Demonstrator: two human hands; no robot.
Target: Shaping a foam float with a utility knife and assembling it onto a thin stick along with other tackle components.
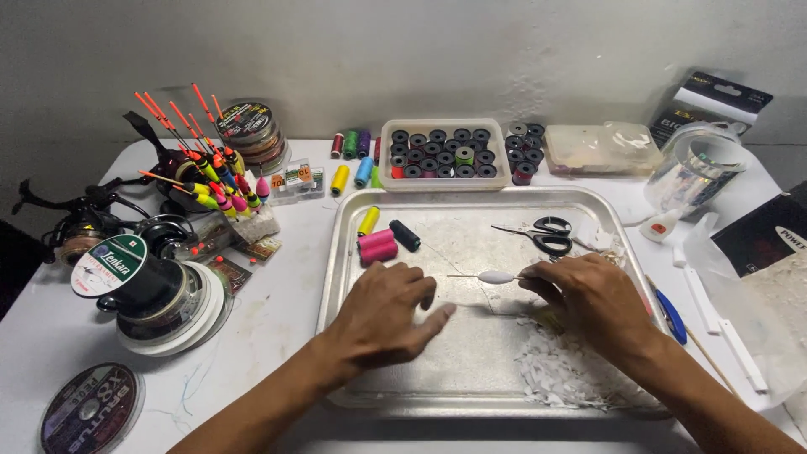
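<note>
My right hand (pixel 588 301) pinches one end of a thin rod carrying a white oval float body (pixel 496 277), held just above a metal tray (pixel 336 252). My left hand (pixel 388 318) rests palm down on the tray, fingers spread and holding nothing, its fingertips close to the float's left stem. White shavings (pixel 559 370) lie heaped in the tray's near right corner. Black-handled scissors (pixel 542 234) and pink (pixel 377 247), yellow (pixel 368 220) and dark thread spools (pixel 404 235) lie further back in the tray.
A white box of dark bobbins (pixel 442 152) stands behind the tray. Painted floats in a foam block (pixel 210 181), fishing reels (pixel 84 223) and line spools (pixel 155 298) crowd the left. A clear jar (pixel 698 172), glue bottle (pixel 664 225) and blue-handled tool (pixel 671 316) sit right.
</note>
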